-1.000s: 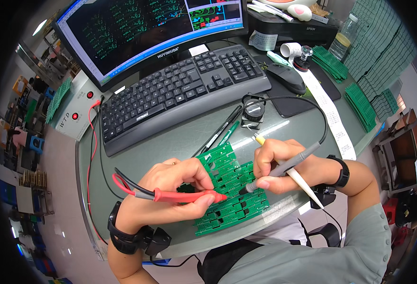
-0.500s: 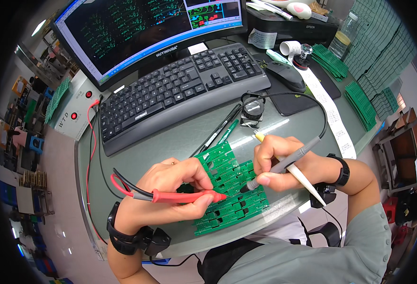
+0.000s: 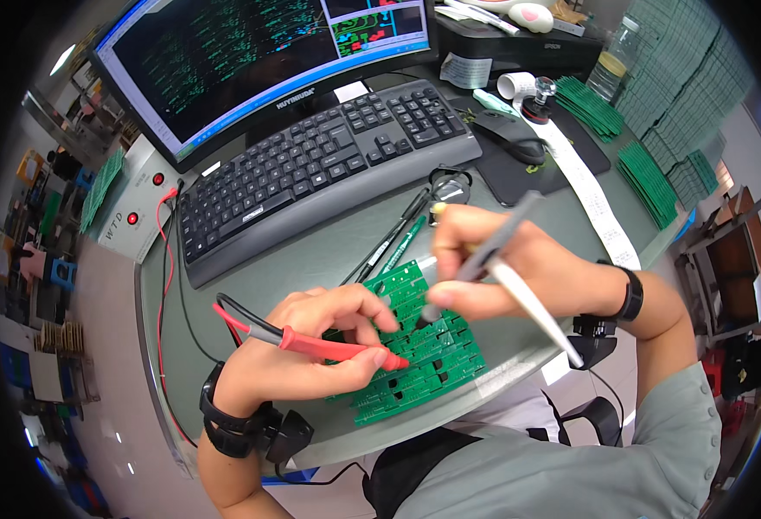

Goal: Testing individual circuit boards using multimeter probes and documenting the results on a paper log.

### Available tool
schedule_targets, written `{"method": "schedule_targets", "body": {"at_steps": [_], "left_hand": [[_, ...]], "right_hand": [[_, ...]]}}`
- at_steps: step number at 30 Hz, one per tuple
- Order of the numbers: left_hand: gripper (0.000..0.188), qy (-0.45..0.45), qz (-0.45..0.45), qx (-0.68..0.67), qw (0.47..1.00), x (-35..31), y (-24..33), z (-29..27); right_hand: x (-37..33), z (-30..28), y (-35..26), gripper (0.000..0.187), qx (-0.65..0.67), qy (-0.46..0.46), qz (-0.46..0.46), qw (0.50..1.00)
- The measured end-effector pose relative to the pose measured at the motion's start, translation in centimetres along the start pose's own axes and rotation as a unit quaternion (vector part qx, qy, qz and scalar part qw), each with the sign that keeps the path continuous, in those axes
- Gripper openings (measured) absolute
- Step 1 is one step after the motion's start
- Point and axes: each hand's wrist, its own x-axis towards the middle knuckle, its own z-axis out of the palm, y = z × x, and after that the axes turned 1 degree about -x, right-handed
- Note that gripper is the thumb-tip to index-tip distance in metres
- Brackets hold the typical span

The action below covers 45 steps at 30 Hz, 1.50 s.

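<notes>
A green circuit board (image 3: 450, 355) with rows of small dark parts lies at the table's near edge. My left hand (image 3: 298, 372) is closed round a red test probe (image 3: 324, 346), its tip at the middle of the board. My right hand (image 3: 536, 264), smeared by motion, grips a grey test probe (image 3: 506, 233) whose dark tip is over the board, up and right of the red one. Whether either tip touches metal is too small to tell. A white tapered stick (image 3: 536, 313) is also held in the right hand; a yellow end shows beyond the fingers.
Beyond the board lie pens (image 3: 402, 246) and a round magnifier (image 3: 450, 186), then a keyboard (image 3: 311, 169) and monitor (image 3: 225, 69). A white tester box (image 3: 138, 221) stands left, its leads trailing. At right are a mouse (image 3: 508, 138), paper strip (image 3: 592, 190) and stacked green boards (image 3: 647, 183).
My right hand has moved up and left, taking the grey probe's tip farther up the board. My left hand and the red probe have stayed nearly in place. The whole view has shifted slightly.
</notes>
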Motion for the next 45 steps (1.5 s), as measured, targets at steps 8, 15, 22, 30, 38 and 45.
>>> {"method": "schedule_targets", "body": {"at_steps": [8, 15, 22, 30, 38, 45], "left_hand": [[0.016, -0.030, -0.006, -0.002, 1.000, -0.4, 0.8, 0.2], [0.041, -0.007, -0.022, -0.018, 1.000, -1.3, 1.5, -1.3], [0.047, -0.231, 0.116, -0.103, 0.961, -1.2, -1.5, -0.8], [0.039, -0.231, 0.073, -0.041, 0.969, -1.2, -1.6, -0.4], [0.031, -0.196, 0.101, -0.030, 0.975, -1.7, -1.6, 0.2], [0.044, -0.217, 0.072, -0.038, 0.973, -1.6, -1.6, 0.0]], "right_hand": [[1.9, 1.1, -2.7, 0.039, 0.099, -0.082, 0.042, 0.991], [-1.3, -1.4, -0.1, 0.039, 0.201, -0.092, 0.068, 0.973], [-2.0, -0.6, 2.4, 0.022, 0.134, -0.153, -0.025, 0.979], [-2.4, 0.8, 3.1, 0.017, 0.133, -0.153, -0.057, 0.978], [-3.2, 2.0, 2.5, 0.014, 0.091, -0.114, -0.038, 0.989], [-2.9, 2.4, 1.8, 0.017, 0.038, -0.081, 0.007, 0.996]]}}
